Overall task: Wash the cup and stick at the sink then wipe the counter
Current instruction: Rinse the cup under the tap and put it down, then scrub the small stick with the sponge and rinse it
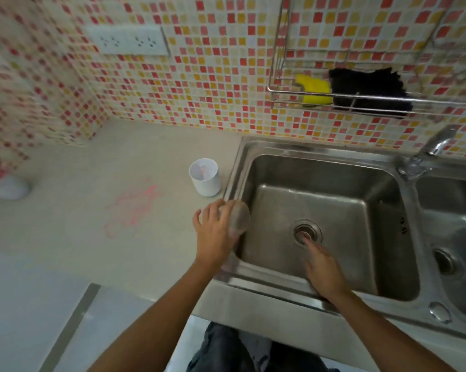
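A white cup stands upright on the beige counter, just left of the steel sink. Something pale and thin, perhaps the stick, shows inside the cup. My left hand is at the sink's left rim, closed around a blurred, rounded greyish object that I cannot identify. My right hand hangs over the near part of the left basin with straight fingers pointing toward the drain, holding nothing. A red smear marks the counter left of the cup.
A wire rack on the tiled wall holds a yellow sponge and a dark cloth. The tap stands between two basins. A white object sits at the counter's far left. Wall sockets are above.
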### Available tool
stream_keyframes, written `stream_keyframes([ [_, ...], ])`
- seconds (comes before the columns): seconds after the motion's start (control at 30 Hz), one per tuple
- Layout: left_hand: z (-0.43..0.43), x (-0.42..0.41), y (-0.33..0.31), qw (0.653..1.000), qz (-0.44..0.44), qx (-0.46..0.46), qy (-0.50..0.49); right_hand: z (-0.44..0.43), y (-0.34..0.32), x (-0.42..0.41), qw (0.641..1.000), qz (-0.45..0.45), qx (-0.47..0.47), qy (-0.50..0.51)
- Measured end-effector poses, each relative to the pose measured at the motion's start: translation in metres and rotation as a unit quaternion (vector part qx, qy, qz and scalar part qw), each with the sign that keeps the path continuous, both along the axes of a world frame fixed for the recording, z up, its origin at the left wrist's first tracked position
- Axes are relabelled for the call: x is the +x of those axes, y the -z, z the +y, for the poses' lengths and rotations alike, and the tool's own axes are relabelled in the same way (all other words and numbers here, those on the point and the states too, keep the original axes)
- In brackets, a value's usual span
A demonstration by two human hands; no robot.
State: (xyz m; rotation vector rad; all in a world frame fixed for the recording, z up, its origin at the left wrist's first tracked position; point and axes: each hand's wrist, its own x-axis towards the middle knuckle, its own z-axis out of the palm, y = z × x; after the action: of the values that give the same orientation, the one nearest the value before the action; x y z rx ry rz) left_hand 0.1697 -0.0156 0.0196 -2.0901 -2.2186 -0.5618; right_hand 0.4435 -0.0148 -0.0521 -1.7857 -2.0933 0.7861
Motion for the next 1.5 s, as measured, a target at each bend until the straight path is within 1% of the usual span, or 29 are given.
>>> stream_keyframes([
  [0.1,-0.007,-0.060,-0.001,0.996,-0.066,-0.006,-0.059,0.017,-0.010,-0.062,0.998,0.055,0.005,0.014],
  [0.17,-0.009,-0.096,-0.001,0.988,-0.141,-0.021,-0.054,0.033,-0.025,-0.106,0.997,0.071,0.021,0.004],
  [0.23,-0.010,-0.122,0.000,0.972,-0.225,-0.052,-0.040,0.051,-0.040,-0.145,0.996,0.087,0.017,0.002],
  [0.3,-0.008,-0.140,0.002,0.956,-0.281,-0.075,-0.042,0.067,-0.052,-0.179,0.994,0.106,0.007,0.010],
  [0.4,-0.003,-0.157,0.010,0.942,-0.322,-0.087,-0.036,0.089,-0.064,-0.218,0.991,0.127,0.017,0.024],
  [0.5,-0.002,-0.165,0.014,0.934,-0.340,-0.103,-0.026,0.106,-0.072,-0.243,0.986,0.161,0.021,0.037],
  [0.6,-0.003,-0.171,0.011,0.935,-0.329,-0.134,-0.014,0.117,-0.074,-0.256,0.979,0.197,0.019,0.046],
  [0.7,0.002,-0.177,-0.005,0.933,-0.332,-0.136,0.022,0.126,-0.077,-0.260,0.981,0.188,0.022,0.029],
  [0.77,0.018,-0.181,-0.018,0.949,-0.295,-0.090,0.057,0.133,-0.082,-0.261,0.988,0.156,0.013,-0.001],
  [0.83,0.044,-0.182,-0.030,0.967,-0.236,-0.026,0.094,0.139,-0.087,-0.263,0.992,0.128,-0.014,-0.018],
  [0.9,0.076,-0.179,-0.042,0.975,-0.180,0.005,0.129,0.142,-0.092,-0.266,0.992,0.119,-0.036,-0.018],
  [0.97,0.108,-0.173,-0.051,0.977,-0.133,-0.004,0.166,0.143,-0.095,-0.269,0.991,0.126,-0.047,-0.014],
  [1.03,0.134,-0.168,-0.056,0.974,-0.088,-0.035,0.207,0.143,-0.097,-0.268,0.990,0.129,-0.054,-0.008],
  [1.13,0.157,-0.162,-0.060,0.962,-0.013,-0.092,0.257,0.145,-0.095,-0.265,0.990,0.125,-0.065,0.000],
  [1.2,0.163,-0.159,-0.061,0.954,0.022,-0.106,0.279,0.145,-0.095,-0.265,0.991,0.117,-0.070,0.000],
  [1.27,0.169,-0.158,-0.062,0.949,0.035,-0.107,0.294,0.145,-0.095,-0.265,0.991,0.116,-0.071,0.006],
  [1.33,0.174,-0.158,-0.062,0.943,0.030,-0.102,0.314,0.145,-0.094,-0.265,0.990,0.122,-0.069,0.015],
  [1.47,0.181,-0.158,-0.062,0.936,0.001,-0.136,0.324,0.141,-0.095,-0.265,0.991,0.116,-0.066,0.030],
  [1.5,0.182,-0.159,-0.059,0.933,0.014,-0.142,0.331,0.140,-0.096,-0.266,0.991,0.114,-0.068,0.032],
])
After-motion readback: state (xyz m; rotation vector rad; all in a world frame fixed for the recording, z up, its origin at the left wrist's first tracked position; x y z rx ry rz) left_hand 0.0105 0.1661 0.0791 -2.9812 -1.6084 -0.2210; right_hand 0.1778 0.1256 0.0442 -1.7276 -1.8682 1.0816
